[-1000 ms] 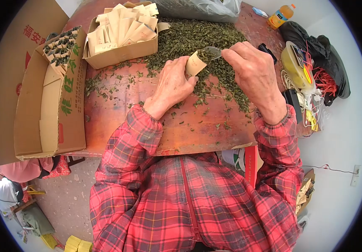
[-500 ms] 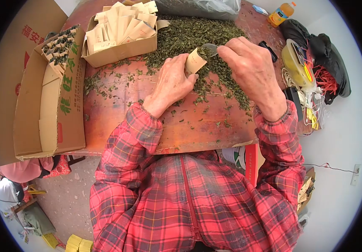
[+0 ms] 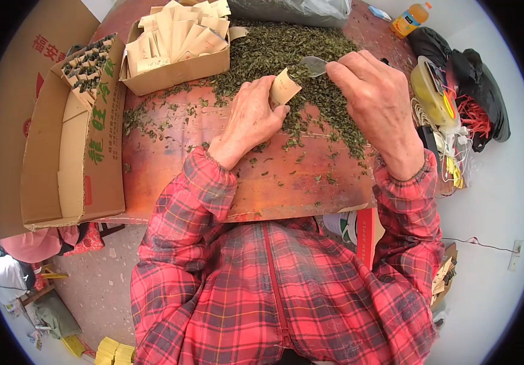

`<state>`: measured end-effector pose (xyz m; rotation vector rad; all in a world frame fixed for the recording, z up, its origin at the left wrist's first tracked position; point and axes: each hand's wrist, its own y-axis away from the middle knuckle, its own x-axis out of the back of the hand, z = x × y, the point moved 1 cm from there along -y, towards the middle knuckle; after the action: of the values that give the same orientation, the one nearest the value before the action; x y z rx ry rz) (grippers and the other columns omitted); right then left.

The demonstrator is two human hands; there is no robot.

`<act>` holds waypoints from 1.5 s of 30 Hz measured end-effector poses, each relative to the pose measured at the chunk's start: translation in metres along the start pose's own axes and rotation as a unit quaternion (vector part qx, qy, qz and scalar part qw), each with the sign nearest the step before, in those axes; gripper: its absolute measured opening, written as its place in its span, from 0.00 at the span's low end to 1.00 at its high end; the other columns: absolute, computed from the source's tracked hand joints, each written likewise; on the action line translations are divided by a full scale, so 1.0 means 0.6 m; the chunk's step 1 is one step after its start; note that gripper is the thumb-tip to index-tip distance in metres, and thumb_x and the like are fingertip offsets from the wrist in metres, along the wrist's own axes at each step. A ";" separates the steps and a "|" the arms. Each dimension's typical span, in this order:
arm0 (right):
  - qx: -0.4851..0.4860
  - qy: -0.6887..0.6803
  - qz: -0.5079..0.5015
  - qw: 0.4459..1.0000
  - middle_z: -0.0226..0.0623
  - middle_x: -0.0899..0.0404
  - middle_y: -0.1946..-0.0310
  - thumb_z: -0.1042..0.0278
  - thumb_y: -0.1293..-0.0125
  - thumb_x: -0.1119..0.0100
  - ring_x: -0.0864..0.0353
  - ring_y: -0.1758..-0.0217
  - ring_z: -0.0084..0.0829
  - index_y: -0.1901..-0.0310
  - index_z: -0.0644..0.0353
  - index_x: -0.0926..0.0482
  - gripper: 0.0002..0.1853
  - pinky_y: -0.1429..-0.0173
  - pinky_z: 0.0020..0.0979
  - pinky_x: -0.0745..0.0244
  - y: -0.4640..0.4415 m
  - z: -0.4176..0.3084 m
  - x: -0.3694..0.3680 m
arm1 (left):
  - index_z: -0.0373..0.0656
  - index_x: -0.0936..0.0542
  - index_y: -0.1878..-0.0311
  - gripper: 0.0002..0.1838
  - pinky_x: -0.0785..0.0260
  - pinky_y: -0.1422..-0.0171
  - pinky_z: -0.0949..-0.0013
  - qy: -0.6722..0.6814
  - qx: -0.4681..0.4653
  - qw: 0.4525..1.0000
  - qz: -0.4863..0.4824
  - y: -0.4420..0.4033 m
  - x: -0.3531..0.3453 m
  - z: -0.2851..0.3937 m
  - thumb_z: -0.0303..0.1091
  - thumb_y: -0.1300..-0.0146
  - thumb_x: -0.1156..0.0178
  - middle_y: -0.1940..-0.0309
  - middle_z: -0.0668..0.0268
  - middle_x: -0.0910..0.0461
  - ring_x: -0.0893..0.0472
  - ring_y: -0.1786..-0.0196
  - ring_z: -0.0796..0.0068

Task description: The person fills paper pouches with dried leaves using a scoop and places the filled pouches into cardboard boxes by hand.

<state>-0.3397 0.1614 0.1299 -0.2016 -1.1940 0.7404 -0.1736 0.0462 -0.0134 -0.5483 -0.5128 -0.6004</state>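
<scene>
My left hand (image 3: 251, 118) is closed round a small brown paper packet (image 3: 285, 89), its mouth tilted up toward the right. Dark green dried leaves show at that mouth. Between the fingers of my right hand (image 3: 376, 100) is a spoon (image 3: 315, 66), its bowl just right of the packet and its handle mostly hidden by the hand. Beneath and beyond both hands spreads a pile of dried leaves (image 3: 262, 52), which look like tea.
A carton of flat paper packets (image 3: 176, 72) stands back left. Nearer, a long cardboard box (image 3: 100, 176) holds leaf-filled packets (image 3: 88, 70). A grey plastic bag (image 3: 286, 11) lies behind the pile. At right are a juice bottle (image 3: 409, 21) and a yellowish tub (image 3: 423, 91).
My right hand and the spoon have drawn slightly away from the packet, to the right and up. My left hand keeps its hold on the packet almost in place.
</scene>
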 end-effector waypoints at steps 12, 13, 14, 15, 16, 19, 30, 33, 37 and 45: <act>0.019 -0.030 -0.004 0.999 0.31 0.23 0.66 0.70 0.43 0.34 0.16 0.59 0.33 0.64 0.55 0.19 0.05 0.58 0.35 0.17 0.002 -0.022 -0.024 | 0.33 0.20 0.36 0.30 0.24 0.37 0.47 -0.008 -0.002 1.000 -0.001 -0.002 0.000 0.000 0.35 0.39 0.25 0.50 0.44 0.13 0.16 0.44 0.40; 0.021 -0.030 -0.006 0.999 0.31 0.23 0.67 0.70 0.43 0.34 0.16 0.59 0.33 0.64 0.55 0.20 0.05 0.58 0.35 0.17 0.002 -0.022 -0.023 | 0.33 0.20 0.36 0.30 0.24 0.37 0.47 -0.007 -0.005 1.000 0.002 -0.001 0.000 0.000 0.35 0.39 0.25 0.49 0.44 0.13 0.16 0.44 0.40; 0.023 -0.029 -0.007 0.999 0.31 0.23 0.67 0.70 0.43 0.34 0.16 0.59 0.33 0.64 0.55 0.20 0.05 0.58 0.35 0.17 0.001 -0.023 -0.022 | 0.32 0.20 0.36 0.30 0.24 0.37 0.47 -0.006 -0.008 1.000 0.006 -0.001 -0.001 -0.001 0.35 0.39 0.25 0.49 0.43 0.13 0.16 0.44 0.40; 0.024 -0.029 -0.009 0.999 0.31 0.23 0.67 0.70 0.43 0.34 0.16 0.59 0.33 0.65 0.55 0.20 0.05 0.58 0.35 0.17 0.001 -0.023 -0.021 | 0.32 0.20 0.36 0.30 0.24 0.37 0.48 -0.005 -0.009 1.000 0.006 -0.001 0.000 0.000 0.35 0.40 0.25 0.49 0.44 0.13 0.15 0.44 0.41; 0.022 -0.028 -0.004 0.999 0.31 0.24 0.67 0.70 0.43 0.34 0.17 0.59 0.33 0.65 0.55 0.20 0.05 0.58 0.35 0.17 0.000 -0.022 -0.019 | 0.32 0.20 0.36 0.30 0.23 0.38 0.48 -0.004 -0.010 1.000 0.007 -0.001 0.000 0.000 0.35 0.40 0.25 0.49 0.44 0.14 0.15 0.44 0.41; 0.011 -0.024 0.014 1.000 0.31 0.24 0.67 0.70 0.43 0.34 0.17 0.60 0.33 0.64 0.55 0.20 0.06 0.58 0.35 0.18 -0.001 -0.014 -0.012 | 0.32 0.21 0.35 0.30 0.22 0.40 0.50 -0.003 -0.004 1.000 0.000 -0.001 0.001 0.000 0.34 0.39 0.25 0.49 0.44 0.13 0.14 0.47 0.43; -0.010 -0.030 0.039 0.999 0.31 0.26 0.68 0.71 0.42 0.34 0.18 0.61 0.33 0.63 0.55 0.20 0.07 0.59 0.35 0.19 0.004 -0.019 -0.015 | 0.34 0.24 0.36 0.29 0.21 0.43 0.51 0.030 0.007 0.999 0.010 0.000 -0.004 -0.005 0.31 0.38 0.25 0.51 0.46 0.13 0.13 0.51 0.48; -0.022 -0.029 0.057 0.998 0.31 0.23 0.67 0.73 0.42 0.34 0.16 0.61 0.34 0.61 0.57 0.18 0.07 0.60 0.35 0.19 0.007 -0.016 -0.009 | 0.33 0.25 0.38 0.28 0.22 0.43 0.49 0.031 0.012 0.999 0.015 0.001 0.005 -0.004 0.31 0.37 0.25 0.50 0.45 0.14 0.14 0.48 0.46; -0.064 -0.061 0.117 0.989 0.33 0.18 0.65 0.79 0.42 0.34 0.13 0.60 0.35 0.56 0.58 0.15 0.11 0.61 0.36 0.17 0.028 -0.011 0.002 | 0.30 0.24 0.39 0.25 0.16 0.45 0.60 0.055 0.041 0.997 0.035 0.009 0.037 0.012 0.31 0.34 0.25 0.50 0.50 0.10 0.08 0.51 0.60; -0.144 -0.120 0.075 0.979 0.36 0.15 0.62 0.84 0.42 0.35 0.12 0.61 0.40 0.52 0.59 0.14 0.16 0.63 0.39 0.16 0.108 -0.028 -0.067 | 0.30 0.22 0.43 0.26 0.18 0.47 0.54 0.057 0.101 0.993 0.002 0.032 0.064 -0.002 0.31 0.40 0.23 0.54 0.49 0.15 0.11 0.54 0.52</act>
<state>-0.3580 0.1893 0.0595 -0.4577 -1.5279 0.7357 -0.1335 0.0443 0.0022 -0.3205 -0.4593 -0.5654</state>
